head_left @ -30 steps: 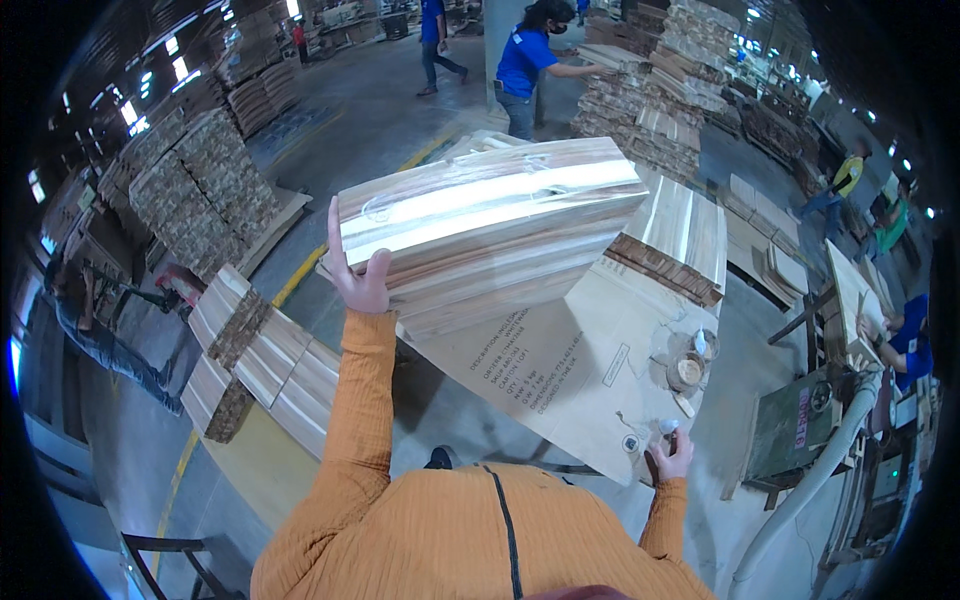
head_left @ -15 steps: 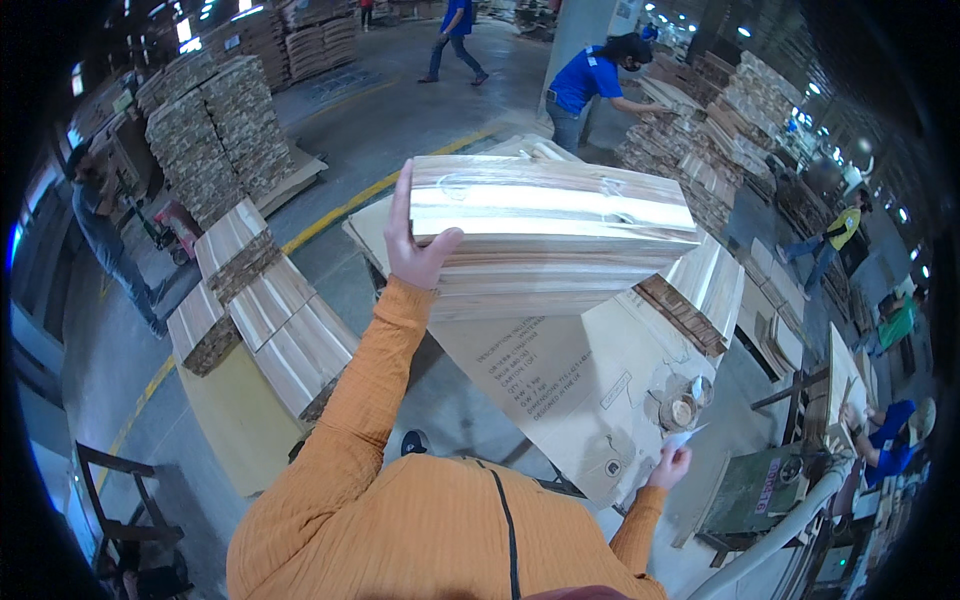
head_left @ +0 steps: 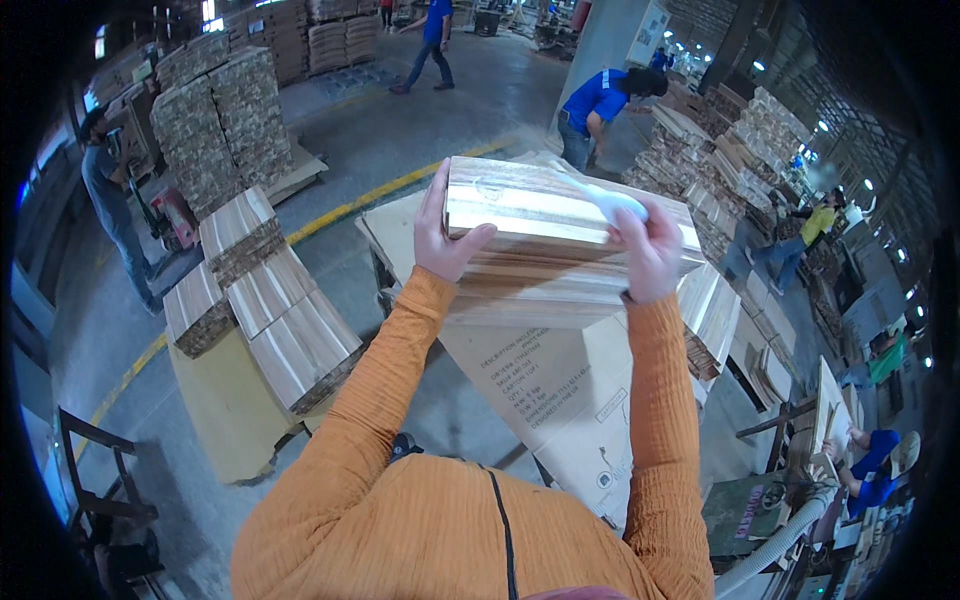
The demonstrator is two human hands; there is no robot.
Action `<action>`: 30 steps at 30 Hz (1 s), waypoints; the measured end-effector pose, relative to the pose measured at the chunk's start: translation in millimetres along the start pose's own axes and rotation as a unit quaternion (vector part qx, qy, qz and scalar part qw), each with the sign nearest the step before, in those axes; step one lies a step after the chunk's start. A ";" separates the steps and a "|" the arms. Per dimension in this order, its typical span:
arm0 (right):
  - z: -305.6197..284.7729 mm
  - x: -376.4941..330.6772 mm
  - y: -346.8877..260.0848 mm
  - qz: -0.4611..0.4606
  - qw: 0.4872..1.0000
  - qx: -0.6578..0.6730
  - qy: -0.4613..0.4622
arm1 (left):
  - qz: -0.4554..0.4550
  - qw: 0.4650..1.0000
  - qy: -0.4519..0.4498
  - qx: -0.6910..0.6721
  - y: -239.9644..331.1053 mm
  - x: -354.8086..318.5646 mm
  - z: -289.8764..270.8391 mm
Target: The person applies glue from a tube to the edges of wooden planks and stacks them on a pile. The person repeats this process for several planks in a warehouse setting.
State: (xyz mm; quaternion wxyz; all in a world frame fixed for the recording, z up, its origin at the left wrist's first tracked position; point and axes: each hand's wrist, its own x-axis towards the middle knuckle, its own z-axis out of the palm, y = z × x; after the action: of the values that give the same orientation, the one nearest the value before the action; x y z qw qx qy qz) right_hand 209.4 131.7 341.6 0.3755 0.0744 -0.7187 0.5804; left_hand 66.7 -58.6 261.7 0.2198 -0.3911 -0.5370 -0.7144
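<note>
A stack of wooden boards (head_left: 540,285) with light and dark streaks lies in front of me on a cardboard sheet (head_left: 540,375). My left hand (head_left: 446,238) grips the left end of the top board (head_left: 520,205), fingers along the end and thumb over the near edge. Over the right part of this board, my right hand (head_left: 652,245) holds a small pale spatula-like tool (head_left: 612,203). Its narrow tip points left and away, close to the board's surface; whether it touches is unclear. My right forearm covers part of the cardboard.
More board stacks stand on the floor at left (head_left: 295,335) and right of the cardboard (head_left: 708,310). Tall wood piles (head_left: 225,130) rise behind. People in blue shirts work or walk further off. A green machine (head_left: 745,515) with a hose is at lower right.
My right hand has come up from the cardboard's near right side to the top board, bringing the pale tool. My left hand keeps its grip. The bending person behind has lowered an arm.
</note>
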 end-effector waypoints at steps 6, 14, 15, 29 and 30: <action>43.9 31.3 0.5 0.060 0.997 0.021 -0.036 | 0.000 1.000 0.005 -0.012 1.5 -0.2 0.6; 49.1 40.2 18.3 0.052 0.998 0.038 -0.026 | 0.002 0.998 0.008 -0.065 8.8 -4.1 4.5; 49.2 39.9 17.8 0.053 0.998 0.038 -0.027 | 0.004 0.998 0.008 -0.059 8.2 -4.9 3.6; 52.2 34.5 13.3 0.054 0.998 0.004 -0.022 | 0.017 0.999 0.003 -0.039 9.9 -6.0 1.9; 51.5 34.1 13.6 0.054 0.998 0.002 -0.022 | 0.015 0.999 0.002 -0.037 10.3 -6.8 2.6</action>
State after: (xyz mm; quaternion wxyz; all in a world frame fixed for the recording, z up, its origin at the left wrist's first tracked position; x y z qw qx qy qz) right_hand 154.6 101.4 350.0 0.3278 0.0488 -0.7286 0.5994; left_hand 79.2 -60.2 262.8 0.2165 -0.4052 -0.5036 -0.7317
